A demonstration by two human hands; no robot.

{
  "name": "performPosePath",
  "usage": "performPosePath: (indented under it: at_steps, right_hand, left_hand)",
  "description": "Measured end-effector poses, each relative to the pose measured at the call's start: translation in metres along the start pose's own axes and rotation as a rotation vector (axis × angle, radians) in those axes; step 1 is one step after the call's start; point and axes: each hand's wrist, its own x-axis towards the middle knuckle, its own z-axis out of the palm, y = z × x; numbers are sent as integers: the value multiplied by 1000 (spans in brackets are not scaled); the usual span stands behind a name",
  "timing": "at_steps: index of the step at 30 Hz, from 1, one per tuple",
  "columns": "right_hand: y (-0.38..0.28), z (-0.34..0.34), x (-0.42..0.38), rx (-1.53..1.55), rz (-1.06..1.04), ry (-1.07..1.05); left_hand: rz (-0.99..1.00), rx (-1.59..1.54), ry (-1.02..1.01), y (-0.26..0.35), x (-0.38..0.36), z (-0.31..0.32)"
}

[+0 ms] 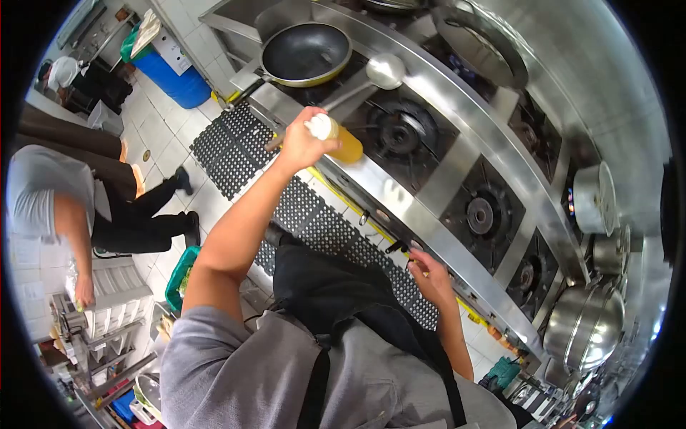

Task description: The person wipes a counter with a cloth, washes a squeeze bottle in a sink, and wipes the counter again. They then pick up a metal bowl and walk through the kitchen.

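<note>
The person wears a grey short-sleeved shirt [236, 357], its fabric plain and unmarked, filling the lower middle of the frame. The sleeve on the arm toward the left of the frame ends above the elbow in a loose, folded hem; below it the forearm is bare. Over the shirt lies a black apron [343, 293], its bib dark and slightly creased at the centre of the frame. Two black straps [314, 386] run down from the bib across the grey cloth toward the lower edge, one narrow and straight, the other wider and curving toward the lower right. Both hands are bare.
</note>
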Motion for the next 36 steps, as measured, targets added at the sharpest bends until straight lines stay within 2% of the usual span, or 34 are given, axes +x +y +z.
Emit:
performPosePath:
  at_steps: [1,3,5,8,9,11,14,17,19,20,21,23,24,25,27,29,31,33,34,35,36]
  right_hand:
    - [-16,20,15,-17,-8,-8]
    - [-49,67,54,368,25,-177]
    - [-108,115,101,370,10,-270]
    - [-197,194,177,643,8,-381]
    - [-227,215,202,638,-3,-413]
    - [-285,257,241,893,10,-596]
    - [-362,302,287,814,-41,-733]
    - [-397,352,335,743,-81,-836]
    - [-414,390,369,820,-31,-915]
    - [-420,408,390,854,62,-956]
    - [-428,424,409,851,50,-967]
    - [-447,451,444,1051,132,-1159]
    - [-461,467,456,1051,124,-1062]
    - [-477,481,467,1070,111,-1055]
    - [-514,495,486,1063,117,-791]
    - [-534,502,513,1109,109,-757]
    - [-549,511,542,1222,114,-865]
    - [-556,531,573,1315,24,-863]
    - [-563,545,584,1223,-141,-745]
    - [-571,556,596,1124,-298,-616]
    - [-582,563,607,1138,-313,-554]
  left_hand:
    - [8,-96,-47,5,-2,-33]
    - [19,-190,-66,3,-1,-102]
    - [72,-366,-198,-9,2,-178]
    - [67,-357,-266,-27,7,-285]
    - [91,-330,-311,-33,11,-315]
    - [26,-363,-314,-44,17,-365]
    - [53,-236,-364,-50,38,-418]
    - [133,-80,-411,-62,69,-451]
    - [171,-25,-401,-78,91,-466]
    - [192,18,-405,-85,102,-473]
    - [215,66,-408,-93,114,-481]
    - [198,94,-401,-107,138,-498]
    - [141,125,-375,-115,148,-506]
    - [96,162,-361,-120,162,-516]
    - [128,214,-335,-126,185,-533]
    - [108,124,-135,-146,209,-546]
    - [137,10,-125,-187,234,-550]
    - [87,-201,-7,-221,260,-549]
    - [134,-213,30,-238,277,-546]
    - [157,-228,-19,-256,292,-548]
    - [148,-237,-81,-270,311,-553]
